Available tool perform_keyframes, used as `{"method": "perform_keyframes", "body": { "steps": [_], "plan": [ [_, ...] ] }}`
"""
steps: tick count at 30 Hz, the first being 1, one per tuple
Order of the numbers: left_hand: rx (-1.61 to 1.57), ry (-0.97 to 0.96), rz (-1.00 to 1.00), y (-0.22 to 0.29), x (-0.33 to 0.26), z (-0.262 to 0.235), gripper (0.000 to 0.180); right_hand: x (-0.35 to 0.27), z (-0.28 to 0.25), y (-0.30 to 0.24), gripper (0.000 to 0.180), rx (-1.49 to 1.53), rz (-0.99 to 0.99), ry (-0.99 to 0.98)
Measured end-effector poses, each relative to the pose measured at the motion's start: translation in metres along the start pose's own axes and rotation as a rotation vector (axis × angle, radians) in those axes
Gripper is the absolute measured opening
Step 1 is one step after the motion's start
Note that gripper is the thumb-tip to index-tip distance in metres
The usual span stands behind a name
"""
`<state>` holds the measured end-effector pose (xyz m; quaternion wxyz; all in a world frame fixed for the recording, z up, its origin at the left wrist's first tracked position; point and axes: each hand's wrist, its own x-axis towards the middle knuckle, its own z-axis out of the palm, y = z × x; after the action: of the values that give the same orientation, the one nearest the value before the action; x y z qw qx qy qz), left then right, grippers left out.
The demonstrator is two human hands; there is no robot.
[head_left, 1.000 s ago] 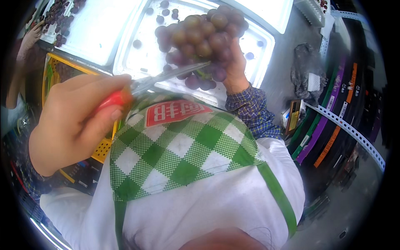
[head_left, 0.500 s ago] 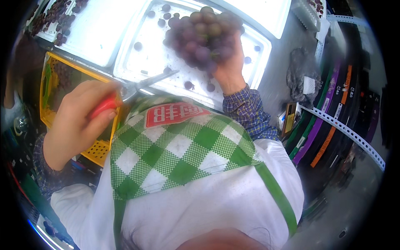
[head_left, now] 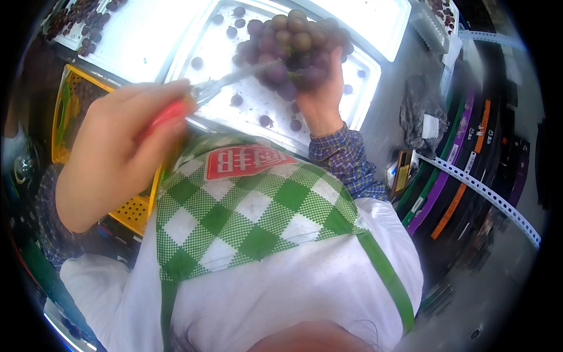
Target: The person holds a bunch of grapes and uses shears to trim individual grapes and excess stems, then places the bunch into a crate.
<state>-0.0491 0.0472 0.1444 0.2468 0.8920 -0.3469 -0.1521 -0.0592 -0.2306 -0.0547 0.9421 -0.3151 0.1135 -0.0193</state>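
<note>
My right hand [head_left: 322, 97] holds up a bunch of purple grapes [head_left: 287, 44] from its right side, above a white tray [head_left: 366, 108]. Closed around red-handled scissors [head_left: 167, 117], my left hand [head_left: 120, 138] is left of the bunch. The metal blades [head_left: 234, 76] point up and to the right, and their tips overlap the lower left of the grapes. I cannot tell whether the tips touch a berry or stem. Several loose grapes [head_left: 236, 100] lie in the tray below.
A yellow crate [head_left: 135, 214] with grapes stands at my left, partly behind my left hand. More white trays [head_left: 135, 35] sit at the far left and far right; the far-left one has grapes [head_left: 88, 29]. On the right are a grey plastic bag [head_left: 417, 108] and a perforated metal strip [head_left: 481, 190].
My left hand has moved right and slightly up, bringing the scissors' tips from beside the bunch to over its lower left. My right hand has stayed nearly in place with the grapes.
</note>
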Motion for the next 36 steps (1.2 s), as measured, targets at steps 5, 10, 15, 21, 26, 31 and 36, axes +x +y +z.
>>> {"method": "perform_keyframes", "body": {
  "steps": [5,10,15,21,26,31,36],
  "plan": [
    [0.122,-0.011,0.066,0.011,0.026,0.006,0.032,-0.004,0.010,-0.001,0.067,-0.072,-0.031,0.020],
    [0.222,-0.044,0.074,0.012,0.045,0.016,0.027,-0.011,0.020,-0.007,0.064,-0.183,-0.062,0.067],
    [0.233,-0.040,0.116,0.010,0.061,0.021,0.023,-0.013,0.020,-0.011,0.069,-0.226,-0.039,0.029],
    [0.265,-0.076,0.125,0.020,0.075,0.019,0.026,-0.007,0.018,-0.006,0.056,-0.077,-0.059,0.249],
    [0.279,-0.025,0.113,0.027,0.079,0.021,0.031,-0.009,0.018,-0.005,0.052,-0.068,-0.072,0.241],
    [0.284,-0.030,0.133,0.024,0.085,0.020,0.032,-0.011,0.023,-0.007,0.050,-0.121,-0.072,0.227],
    [0.234,-0.064,0.179,0.022,0.085,0.019,0.033,-0.013,0.029,-0.008,0.051,-0.167,-0.093,0.259]
  ]
}}
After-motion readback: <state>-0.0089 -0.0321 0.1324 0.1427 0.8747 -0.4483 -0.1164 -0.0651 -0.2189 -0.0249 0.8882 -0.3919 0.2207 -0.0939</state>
